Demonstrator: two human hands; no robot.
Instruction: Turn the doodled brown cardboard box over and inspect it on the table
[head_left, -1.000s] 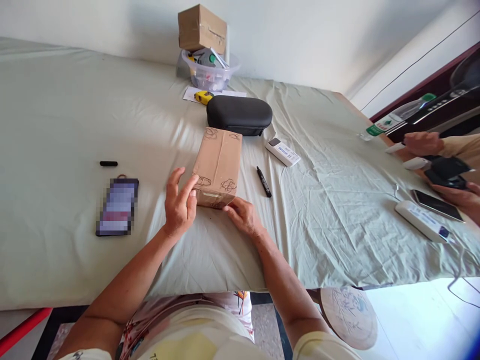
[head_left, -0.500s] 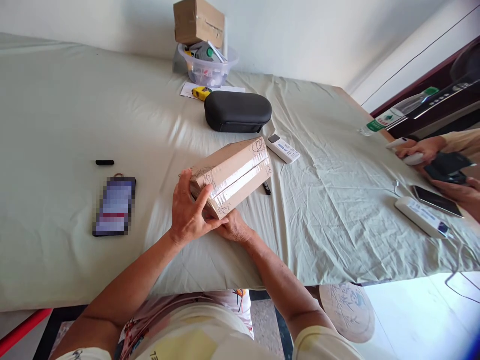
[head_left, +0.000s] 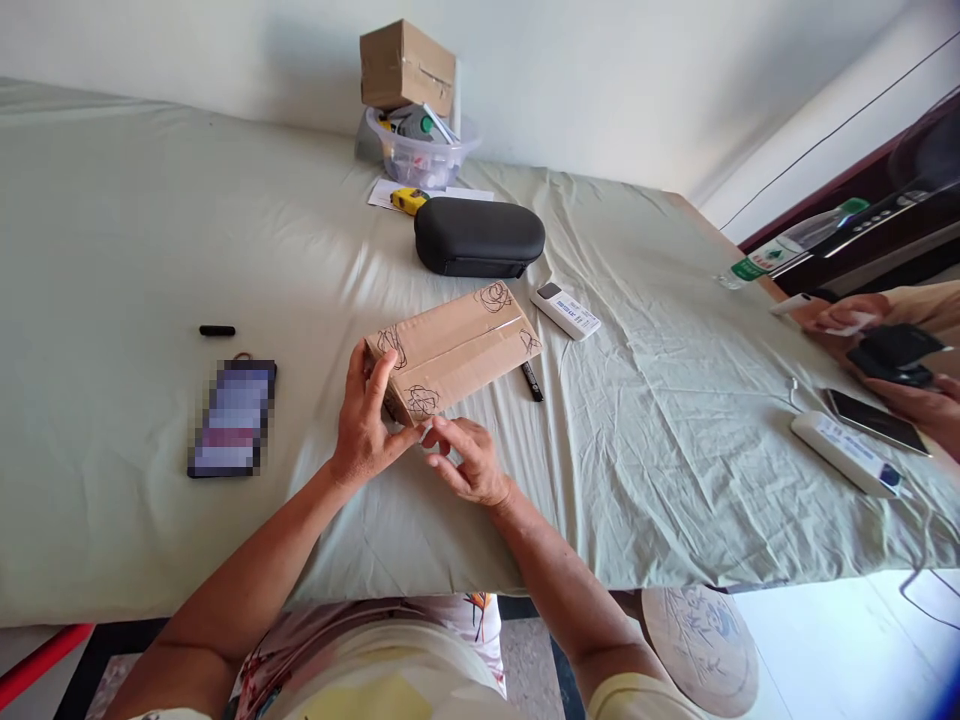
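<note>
A pale green cloth [head_left: 112, 250] covers the table. At the back by the wall, a carton [head_left: 405, 65] sits on a clear tub [head_left: 424, 160]. The box [head_left: 457, 350], brown with black scribbles at its corners, is front and centre, set aslant, its far end pointing away to the right; its underside is hidden, so I can't tell whether it lies flat. The black case [head_left: 480, 235] stands just beyond it.

The left hand [head_left: 366, 420] clasps the near left end of the box, forefinger on top, thumb stretched apart along the near side. The right hand [head_left: 469, 465] is at the near corner, fingers half curled, tips beside the left thumb; whether they pinch anything I can't tell.

A phone [head_left: 232, 420] lies well to the left, its screen blurred. A white power bank [head_left: 566, 310] is near the far right end of the box, a marker [head_left: 532, 382] just beside its right side, and a small black cap [head_left: 217, 330] beyond the phone
</note>
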